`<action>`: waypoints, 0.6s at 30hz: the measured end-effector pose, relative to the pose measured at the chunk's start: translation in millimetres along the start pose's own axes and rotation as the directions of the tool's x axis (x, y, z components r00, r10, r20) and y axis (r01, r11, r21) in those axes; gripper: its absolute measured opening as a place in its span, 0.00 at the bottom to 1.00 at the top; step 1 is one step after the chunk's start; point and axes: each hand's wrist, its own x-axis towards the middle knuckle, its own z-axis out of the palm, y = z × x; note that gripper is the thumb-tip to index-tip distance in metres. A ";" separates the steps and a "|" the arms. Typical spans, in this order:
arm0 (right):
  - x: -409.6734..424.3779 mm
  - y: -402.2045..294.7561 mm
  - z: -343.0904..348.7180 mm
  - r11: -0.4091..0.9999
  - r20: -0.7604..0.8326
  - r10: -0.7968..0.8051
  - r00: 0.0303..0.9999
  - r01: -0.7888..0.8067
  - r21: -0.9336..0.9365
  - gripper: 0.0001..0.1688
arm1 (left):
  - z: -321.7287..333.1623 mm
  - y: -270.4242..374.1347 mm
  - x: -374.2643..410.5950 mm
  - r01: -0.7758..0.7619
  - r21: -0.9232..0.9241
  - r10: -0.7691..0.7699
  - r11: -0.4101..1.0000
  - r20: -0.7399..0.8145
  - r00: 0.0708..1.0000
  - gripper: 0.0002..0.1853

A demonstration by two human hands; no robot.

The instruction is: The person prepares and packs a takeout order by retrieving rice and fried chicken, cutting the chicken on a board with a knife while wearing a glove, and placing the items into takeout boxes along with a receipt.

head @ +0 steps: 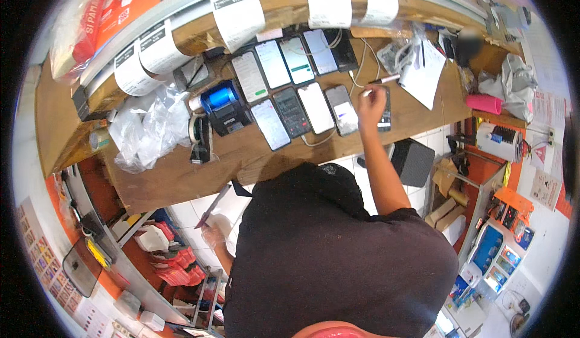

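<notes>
My right hand (pixel 372 104) is at the right end of the phones, its fingers curled over a dark smartphone (pixel 386 117) and partly covering it. A small white bit shows at its fingertips; what it is, I cannot tell. Just left of it lies a smartphone with a lit screen (pixel 342 111). Further left is one with a blank white screen (pixel 316 108). Below the counter's front edge, my left hand (pixel 216 234) hangs low, blurred, gripping a thin dark strip-like object (pixel 214 207). Something clear, like plastic film, surrounds that hand.
Several more phones (pixel 272 65) lie in two rows on the wooden counter (pixel 163 185), with white cables among them. A blue-and-black receipt printer (pixel 222 107), a tape dispenser (pixel 201 138) and plastic bags (pixel 152 125) stand left. A marker (pixel 385 79) and paper (pixel 422 75) lie right.
</notes>
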 end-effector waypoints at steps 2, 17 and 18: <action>-55.8 55.3 -5.9 0.976 0.125 0.045 0.991 -0.017 -0.216 0.21 | 12.9 -34.1 11.8 -0.148 -0.045 0.146 0.988 -0.048 0.988 0.22; -112.5 53.6 -13.1 0.916 0.487 0.183 0.854 0.032 -0.401 0.38 | -2.9 -23.5 14.3 -0.161 0.031 0.162 0.986 -0.012 0.987 0.27; -111.6 53.1 -13.2 0.925 0.463 0.181 0.868 0.009 -0.379 0.38 | -4.1 -20.5 9.7 -0.165 0.041 0.165 0.985 -0.006 0.986 0.27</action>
